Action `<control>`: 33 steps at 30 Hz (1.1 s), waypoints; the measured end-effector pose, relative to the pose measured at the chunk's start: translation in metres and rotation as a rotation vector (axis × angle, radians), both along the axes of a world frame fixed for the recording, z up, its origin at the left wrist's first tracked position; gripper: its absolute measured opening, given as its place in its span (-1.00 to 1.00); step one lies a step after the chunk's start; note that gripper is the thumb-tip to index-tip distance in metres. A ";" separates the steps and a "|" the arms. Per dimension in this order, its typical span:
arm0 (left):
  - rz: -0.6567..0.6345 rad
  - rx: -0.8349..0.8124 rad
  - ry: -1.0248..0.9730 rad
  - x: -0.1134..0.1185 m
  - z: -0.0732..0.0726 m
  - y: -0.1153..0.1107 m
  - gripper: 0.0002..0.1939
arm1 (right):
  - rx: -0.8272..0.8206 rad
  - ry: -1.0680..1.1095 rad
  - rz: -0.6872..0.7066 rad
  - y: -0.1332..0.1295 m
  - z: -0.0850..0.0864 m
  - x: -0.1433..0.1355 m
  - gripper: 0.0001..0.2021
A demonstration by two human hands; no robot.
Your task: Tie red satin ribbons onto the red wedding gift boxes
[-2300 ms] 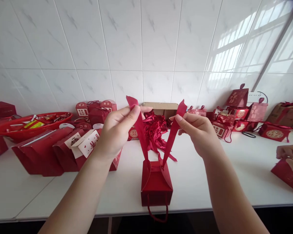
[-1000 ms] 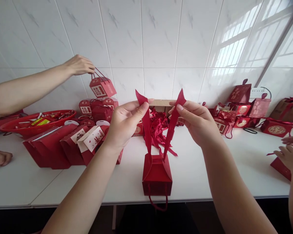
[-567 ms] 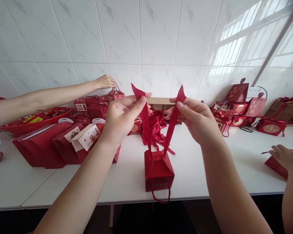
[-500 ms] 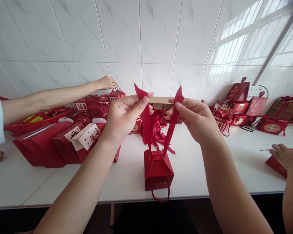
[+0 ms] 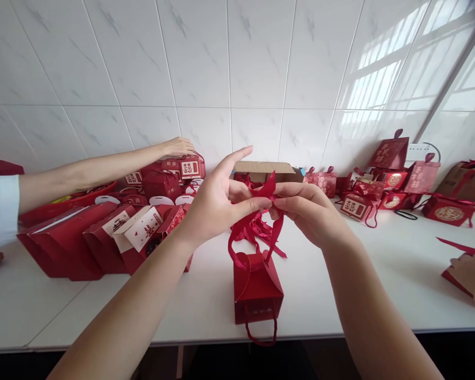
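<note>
A small red gift box (image 5: 258, 287) stands on the white table in front of me, its rope handle drooping over the near side. From holes in its top rises a red ribbon (image 5: 276, 232), whose two ends meet and cross above the box. My left hand (image 5: 225, 203) pinches the ribbon between thumb and fingers, with the index finger pointing up. Close beside it, my right hand (image 5: 306, 211) pinches the ribbon at the crossing too. Fingers partly hide where the ends overlap.
Behind the box lie loose red ribbons (image 5: 261, 232) and an open cardboard box (image 5: 265, 168). Red gift boxes (image 5: 69, 237) line the left, where a co-worker's hand (image 5: 178, 146) grips one by its cord. More boxes (image 5: 390, 177) are stacked right, near another person's hand (image 5: 471, 274).
My hands have come together, bringing the two upright ribbon ends across each other. At left, the co-worker's hand and the box under it have moved slightly right.
</note>
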State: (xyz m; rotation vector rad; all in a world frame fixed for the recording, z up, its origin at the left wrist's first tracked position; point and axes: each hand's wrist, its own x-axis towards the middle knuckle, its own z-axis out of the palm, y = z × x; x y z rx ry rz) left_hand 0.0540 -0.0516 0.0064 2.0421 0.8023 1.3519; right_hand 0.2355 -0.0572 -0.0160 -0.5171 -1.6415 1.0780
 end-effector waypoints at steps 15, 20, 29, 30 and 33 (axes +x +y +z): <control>-0.312 -0.308 0.156 -0.020 -0.016 0.012 -0.29 | -0.076 0.124 0.127 0.010 -0.027 -0.011 -0.85; -0.384 -0.499 -0.004 -0.024 -0.024 0.015 -0.43 | 0.164 -0.119 0.143 0.013 -0.029 -0.002 -0.85; -0.336 -0.748 -0.217 -0.016 -0.026 0.017 -0.70 | 0.801 -0.561 -0.201 0.009 -0.022 0.006 -0.73; -0.325 -0.758 -0.244 -0.016 -0.025 0.017 -0.73 | 0.832 -0.572 -0.233 0.009 -0.022 0.006 -0.74; -0.302 -0.742 -0.294 -0.015 -0.024 0.013 -0.73 | 0.870 -0.578 -0.292 0.009 -0.022 0.006 -0.74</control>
